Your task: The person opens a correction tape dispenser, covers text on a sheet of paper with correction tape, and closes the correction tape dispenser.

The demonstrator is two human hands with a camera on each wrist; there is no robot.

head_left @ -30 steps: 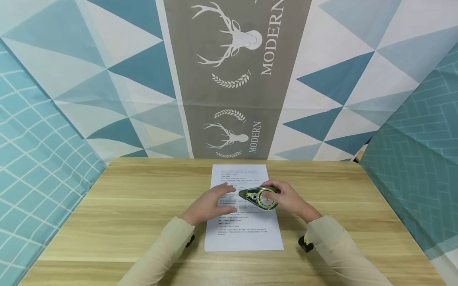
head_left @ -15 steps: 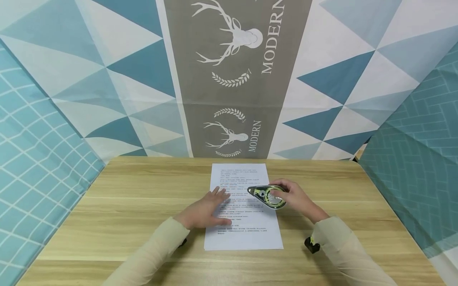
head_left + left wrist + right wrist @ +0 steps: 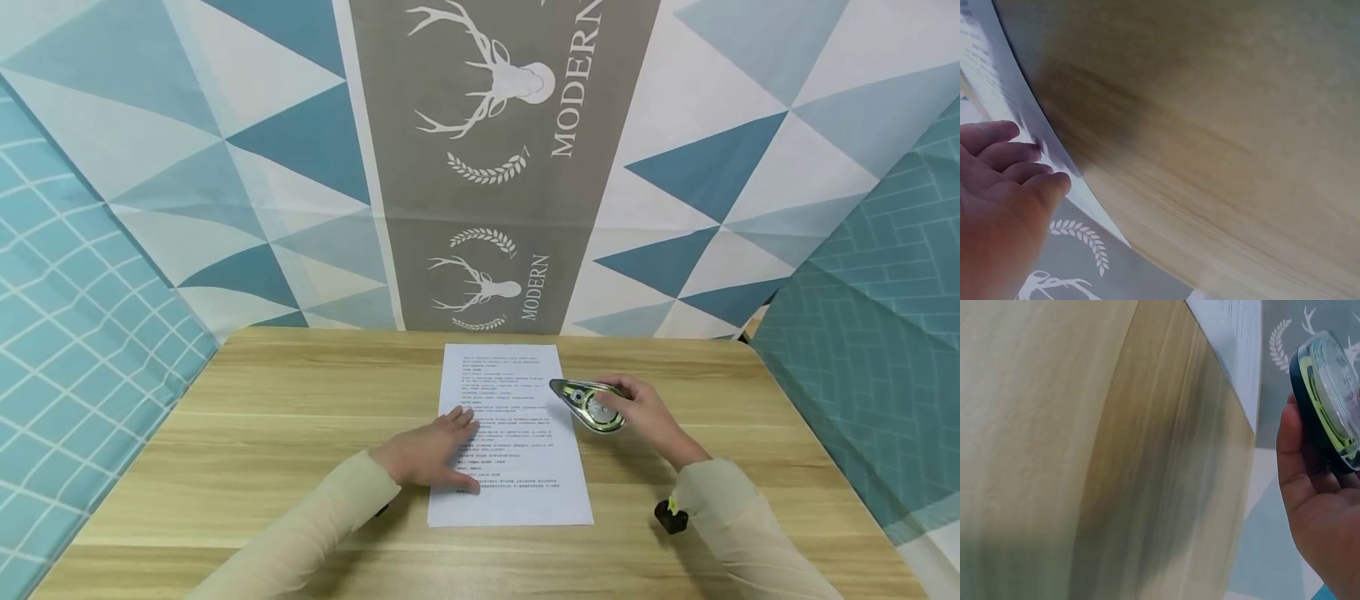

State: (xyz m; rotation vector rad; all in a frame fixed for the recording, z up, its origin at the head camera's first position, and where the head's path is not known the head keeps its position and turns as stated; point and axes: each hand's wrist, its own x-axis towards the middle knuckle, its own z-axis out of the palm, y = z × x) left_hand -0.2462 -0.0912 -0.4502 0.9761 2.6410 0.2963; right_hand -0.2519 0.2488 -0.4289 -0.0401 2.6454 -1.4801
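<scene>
A printed sheet of paper (image 3: 517,500) lies on the wooden table, lengthwise away from me. My left hand (image 3: 431,452) is spread over the sheet's left edge, fingers and thumb apart, holding nothing. In the left wrist view its fingers (image 3: 1016,153) overlap the paper's edge. A teardrop-shaped correction tape (image 3: 576,398), black and yellow-green under a clear cover, is raised over the paper's right edge with its narrow tip pointing left. My right hand (image 3: 651,421) grips its wide end, thumb on the top face. The right wrist view shows the correction tape (image 3: 1317,400) held above the table, fingers underneath.
The wooden table (image 3: 300,467) stretches out on both sides of the paper. A patterned cloth (image 3: 480,192) with deer heads and triangles hangs behind the far edge. Teal cloths (image 3: 862,350) flank the sides. A black wrist device (image 3: 671,517) sits below the right sleeve.
My right hand has moved to the right with the correction tape, off the middle of the paper. My left hand has drawn back left and toward me, its fingers flattening over the sheet.
</scene>
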